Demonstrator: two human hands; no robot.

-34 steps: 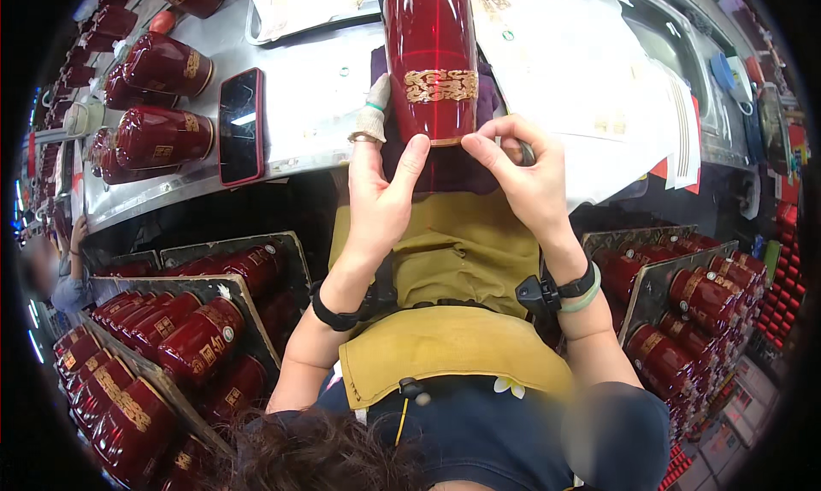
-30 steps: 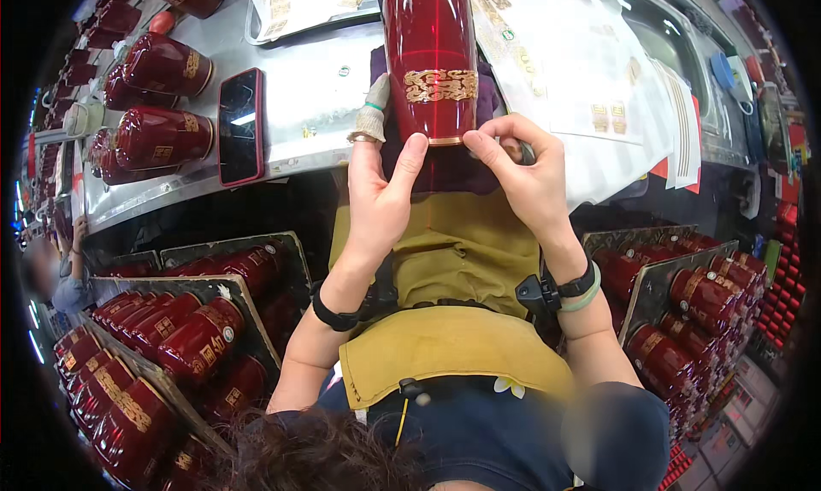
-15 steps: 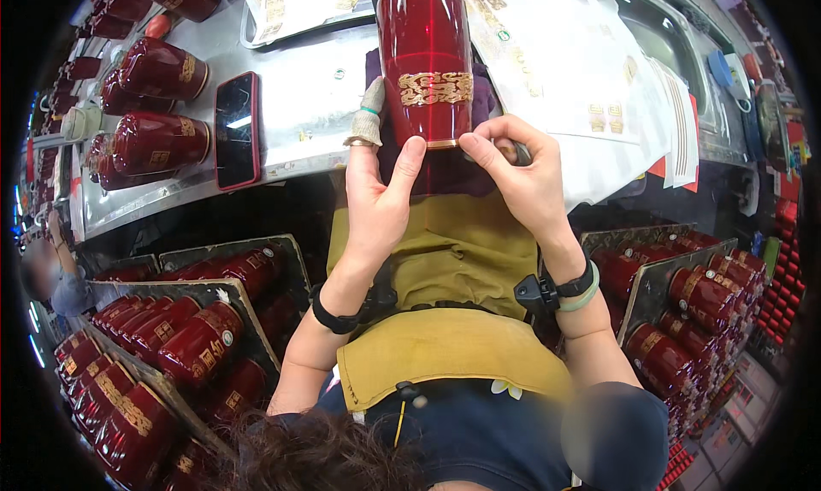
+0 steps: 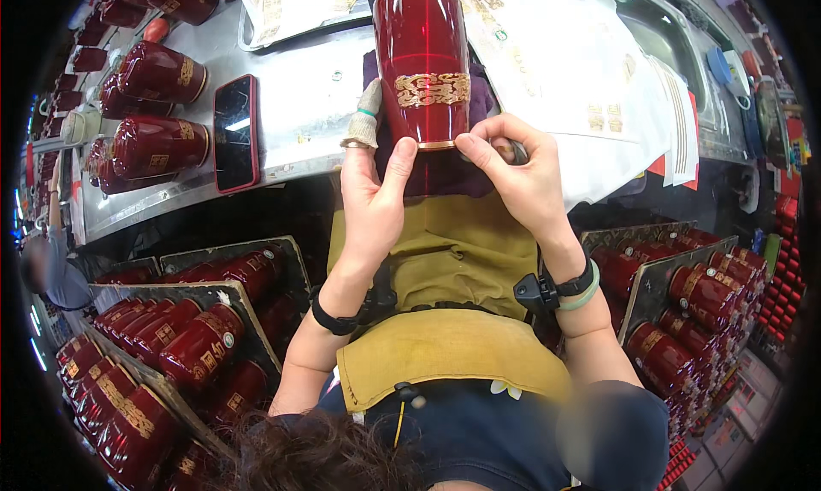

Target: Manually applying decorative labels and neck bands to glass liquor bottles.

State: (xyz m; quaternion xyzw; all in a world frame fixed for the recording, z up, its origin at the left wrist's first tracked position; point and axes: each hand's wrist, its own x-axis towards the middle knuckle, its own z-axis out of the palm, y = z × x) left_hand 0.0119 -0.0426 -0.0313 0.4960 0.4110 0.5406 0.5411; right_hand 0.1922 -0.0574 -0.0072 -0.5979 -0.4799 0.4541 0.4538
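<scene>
A glossy dark-red bottle [image 4: 421, 46] with a raised gold ornament [image 4: 432, 90] lies before me, its gold-rimmed base toward my body. Under it is a dark purple cloth [image 4: 481, 89]. My left hand [image 4: 374, 183] steadies the bottle's left side, with fabric covers [image 4: 363, 127] on its fingers and the thumb beside the base. At the base's right corner, the thumb of my right hand [image 4: 520, 166] presses against the rim while the fingers curl in. Thin red light lines cross the bottle. Whatever lies under the right fingertips is hidden.
A phone [image 4: 235, 132] and several red bottles [image 4: 162, 70] lie on the metal table at left. White sheets with gold decals [image 4: 564, 72] cover the right side. Crates of red bottles stand below on both sides, left [image 4: 203, 346] and right [image 4: 697, 294].
The bottle and both hands have shifted very slightly to the left. My grip looks the same. At the far left, another person's arm and body have moved a little.
</scene>
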